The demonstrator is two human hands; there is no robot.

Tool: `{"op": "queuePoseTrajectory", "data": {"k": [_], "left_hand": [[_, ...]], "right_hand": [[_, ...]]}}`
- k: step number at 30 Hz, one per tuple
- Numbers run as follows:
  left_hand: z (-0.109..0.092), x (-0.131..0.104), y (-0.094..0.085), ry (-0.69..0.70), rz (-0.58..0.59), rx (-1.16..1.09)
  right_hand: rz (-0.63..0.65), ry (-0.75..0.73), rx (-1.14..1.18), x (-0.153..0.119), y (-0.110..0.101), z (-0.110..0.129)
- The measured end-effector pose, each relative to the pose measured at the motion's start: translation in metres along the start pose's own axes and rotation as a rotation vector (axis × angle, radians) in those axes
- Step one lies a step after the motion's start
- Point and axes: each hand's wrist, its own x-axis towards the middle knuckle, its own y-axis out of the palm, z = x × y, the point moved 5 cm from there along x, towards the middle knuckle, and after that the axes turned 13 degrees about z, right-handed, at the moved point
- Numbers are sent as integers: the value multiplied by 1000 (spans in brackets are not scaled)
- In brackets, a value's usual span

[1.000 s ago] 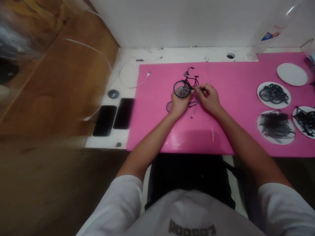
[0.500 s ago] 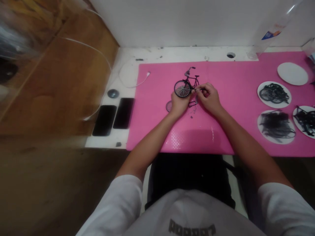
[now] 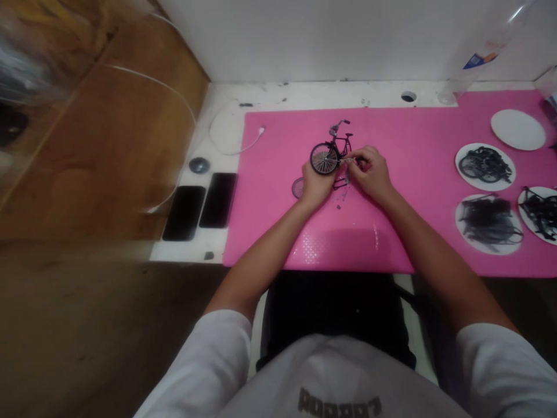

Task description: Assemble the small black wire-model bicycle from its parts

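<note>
Pink mat (image 3: 270,232) on a white table (image 3: 172,251), with a small black model bicycle (image 3: 333,148) held above its middle. The left hand (image 3: 317,187) grips the bicycle from below, behind the front wheel (image 3: 324,159); most of its fingers are hidden. The right hand (image 3: 371,172), thumb and fingertips pinched together, holds a thin light rod (image 3: 344,160) at the bicycle's lower frame. Front wheel, handlebars (image 3: 341,123) and saddle (image 3: 348,134) look fitted already; the back end is partly behind the right hand, so what remains there cannot be told. On the mat's middle, under the bicycle, lie a second wheel (image 3: 297,187) and dark framework (image 3: 341,184); the left hand hides whether they join. Towards the mat's right end, three white plates (image 3: 481,186) hold dark parts, seemingly not yet put together.
</note>
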Motion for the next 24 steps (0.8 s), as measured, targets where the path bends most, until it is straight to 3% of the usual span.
{"op": "queuePoseTrajectory", "data": {"k": [9, 18, 24], "left_hand": [[-1, 4, -4, 7, 18, -5], [3, 11, -17, 20, -88, 38], [4, 10, -21, 16, -88, 20]], "right_hand": [[-4, -10, 1, -2, 0, 7], [-66, 3, -8, -4, -11, 11], [-73, -41, -16, -3, -12, 9]]}}
